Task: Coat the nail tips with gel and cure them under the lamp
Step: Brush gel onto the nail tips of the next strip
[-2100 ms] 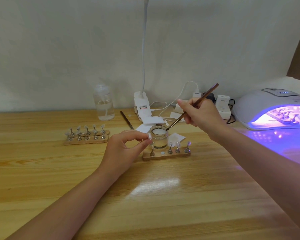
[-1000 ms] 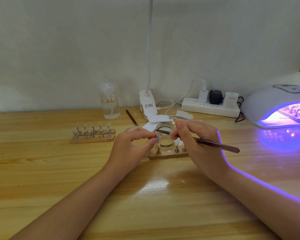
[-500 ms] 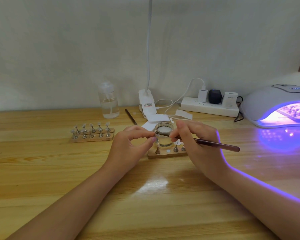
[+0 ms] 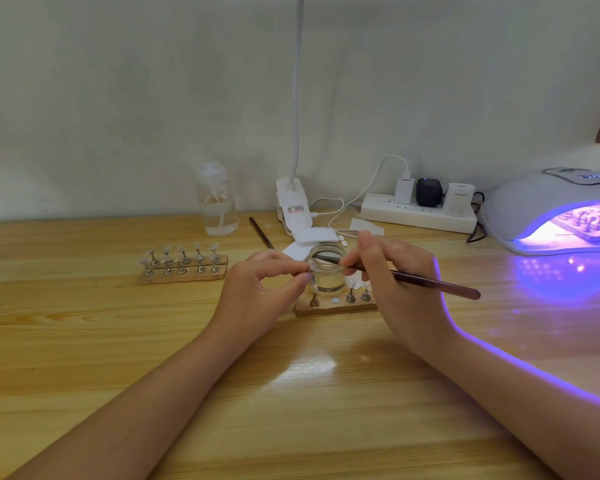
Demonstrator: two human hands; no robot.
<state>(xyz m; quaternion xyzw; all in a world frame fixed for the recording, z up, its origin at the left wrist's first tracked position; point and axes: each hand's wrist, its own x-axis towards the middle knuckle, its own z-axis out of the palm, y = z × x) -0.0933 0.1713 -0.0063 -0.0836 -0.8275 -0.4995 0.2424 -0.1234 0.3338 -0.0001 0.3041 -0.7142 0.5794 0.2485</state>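
Head view: clear nail tip (image 4: 313, 267), brush (image 4: 426, 281) touching.

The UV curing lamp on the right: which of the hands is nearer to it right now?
Right. The right hand, holding the brush, sits between the gel jar and the UV curing lamp. The left hand pinches a nail tip on the jar's far side, farther from the lamp.

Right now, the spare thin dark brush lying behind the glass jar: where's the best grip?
Pinch the thin dark brush mid-shaft from above. It lies flat on the wooden table, angled toward the small glass jar, with bare wood either side. Its near end probably sits too close to the left hand.
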